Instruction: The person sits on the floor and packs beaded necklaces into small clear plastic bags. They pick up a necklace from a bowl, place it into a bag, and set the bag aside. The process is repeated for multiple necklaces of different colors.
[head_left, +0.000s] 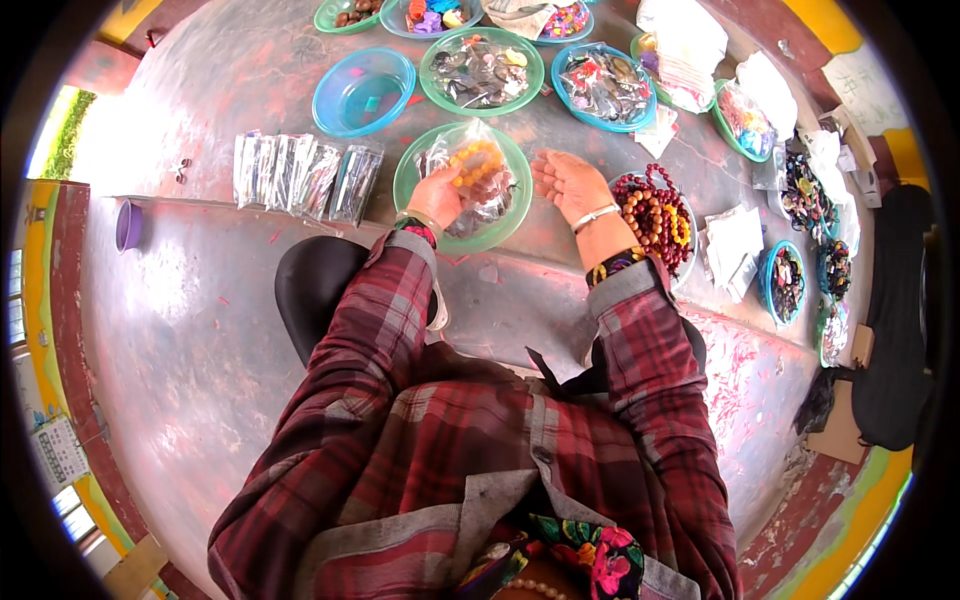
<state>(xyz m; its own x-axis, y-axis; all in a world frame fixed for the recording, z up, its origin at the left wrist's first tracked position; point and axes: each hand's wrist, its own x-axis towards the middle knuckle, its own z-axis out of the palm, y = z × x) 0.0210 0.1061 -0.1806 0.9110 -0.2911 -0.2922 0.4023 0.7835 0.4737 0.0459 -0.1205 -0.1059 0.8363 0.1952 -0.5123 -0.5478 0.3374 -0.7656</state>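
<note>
Seemingly, left hand [437, 195] partly hides bagged orange beads [476, 165].

My left hand [437, 195] covers part of the clear bag [478, 175], the bowls [430, 12] at upper centre are cut by the edge, and contents at far right blur

you have a worn grey table [250, 90] in front of you, curved by the lens. on it lies a green plate [415, 195] near its front edge, a blue bowl [345, 75] behind it to the left, and a row of clear packets [305, 178] beside that. 2 more plates, 1 green [432, 60] and 1 blue [560, 95], sit farther back. a tray of brown beads [655, 215] lies at right.
</note>
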